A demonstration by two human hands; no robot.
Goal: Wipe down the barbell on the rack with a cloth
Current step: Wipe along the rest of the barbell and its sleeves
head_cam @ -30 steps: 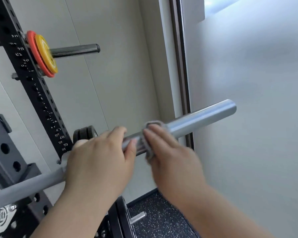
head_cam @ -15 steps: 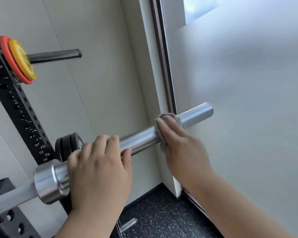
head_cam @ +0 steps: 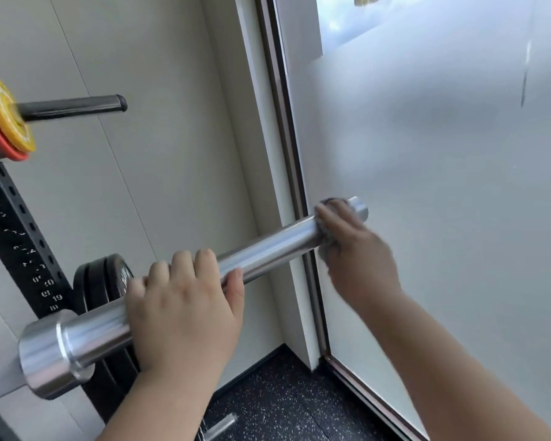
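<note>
Left hand (head_cam: 185, 313): I grip the barbell (head_cam: 274, 246).
Right hand (head_cam: 357, 259): I clutch the cloth (head_cam: 325, 241) round its tip; glass (head_cam: 442, 186) just beyond.

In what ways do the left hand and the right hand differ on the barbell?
The left hand grips the bare barbell near its collar; the right hand sits near its free end. The left hand touches metal directly; the right hand holds a grey cloth against it. Both curl round the same barbell.
</note>
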